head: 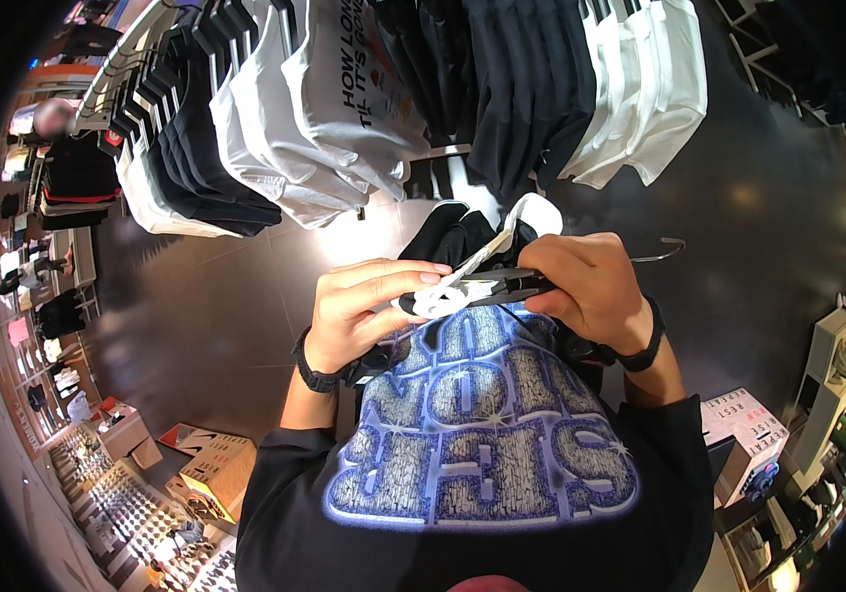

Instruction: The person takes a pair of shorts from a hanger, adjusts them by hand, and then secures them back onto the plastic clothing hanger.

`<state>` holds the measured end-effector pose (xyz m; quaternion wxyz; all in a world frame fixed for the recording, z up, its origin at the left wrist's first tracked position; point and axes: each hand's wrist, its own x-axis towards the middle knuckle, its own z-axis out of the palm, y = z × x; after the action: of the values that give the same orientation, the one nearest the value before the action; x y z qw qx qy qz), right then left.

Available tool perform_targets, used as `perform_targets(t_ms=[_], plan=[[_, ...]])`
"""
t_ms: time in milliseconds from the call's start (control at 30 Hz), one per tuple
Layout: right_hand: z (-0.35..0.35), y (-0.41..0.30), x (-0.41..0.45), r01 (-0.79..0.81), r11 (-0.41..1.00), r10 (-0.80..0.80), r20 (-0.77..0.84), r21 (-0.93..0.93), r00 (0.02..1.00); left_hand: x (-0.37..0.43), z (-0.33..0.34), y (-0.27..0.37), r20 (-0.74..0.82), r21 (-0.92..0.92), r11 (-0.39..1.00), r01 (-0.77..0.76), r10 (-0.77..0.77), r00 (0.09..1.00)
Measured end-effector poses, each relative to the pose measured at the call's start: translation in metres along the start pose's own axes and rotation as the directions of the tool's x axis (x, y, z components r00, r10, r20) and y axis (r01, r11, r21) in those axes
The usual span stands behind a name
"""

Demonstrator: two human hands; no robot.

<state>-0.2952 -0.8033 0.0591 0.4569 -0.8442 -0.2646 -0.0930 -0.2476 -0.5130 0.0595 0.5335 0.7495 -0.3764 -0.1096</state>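
Observation:
In front of my chest, both hands hold a dark clothes hanger point(493, 288) with a metal hook point(660, 255) that sticks out to the right. My right hand point(586, 285) is closed around the hanger. My left hand point(367, 307) pinches its other end, where a white cord or drawstring point(441, 296) is looped. The cord runs up towards a white piece point(539, 214) above my right hand. Black fabric point(452, 233) hangs beyond the hands; which garment it belongs to I cannot tell.
Ahead, a rack rail point(108, 70) carries white T-shirts point(319, 148) and dark garments point(530, 89). Display boxes point(227, 459) stand lower left, another box point(745, 436) lower right. Shelves point(86, 259) line the left side. The floor point(223, 311) is dark tile.

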Motion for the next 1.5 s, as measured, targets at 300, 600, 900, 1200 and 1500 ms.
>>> perform_targets(t_ms=[300,600,900,1200,1500], plan=[[-0.009,0.005,-0.001,-0.046,0.997,0.042,0.05,0.069,0.998,-0.002,0.002,0.001,0.019,-0.026,0.999,-0.034,0.034,0.999],[0.005,0.004,-0.003,0.097,0.994,-0.096,0.021,-0.059,0.995,-0.002,0.008,0.0,-0.043,-0.031,0.998,-0.06,0.058,0.997],[0.017,-0.008,-0.002,0.065,0.997,-0.066,-0.038,-0.04,0.997,-0.003,0.009,0.002,-0.003,0.001,1.0,-0.019,0.019,1.0],[0.01,-0.014,0.0,0.015,0.998,-0.02,-0.086,-0.068,0.996,-0.005,0.018,-0.002,-0.028,0.129,0.99,-0.053,0.057,0.998],[0.023,-0.012,0.005,0.027,0.995,-0.029,-0.014,-0.092,0.999,-0.008,0.024,-0.004,-0.038,-0.003,1.0,0.03,-0.03,0.999]])
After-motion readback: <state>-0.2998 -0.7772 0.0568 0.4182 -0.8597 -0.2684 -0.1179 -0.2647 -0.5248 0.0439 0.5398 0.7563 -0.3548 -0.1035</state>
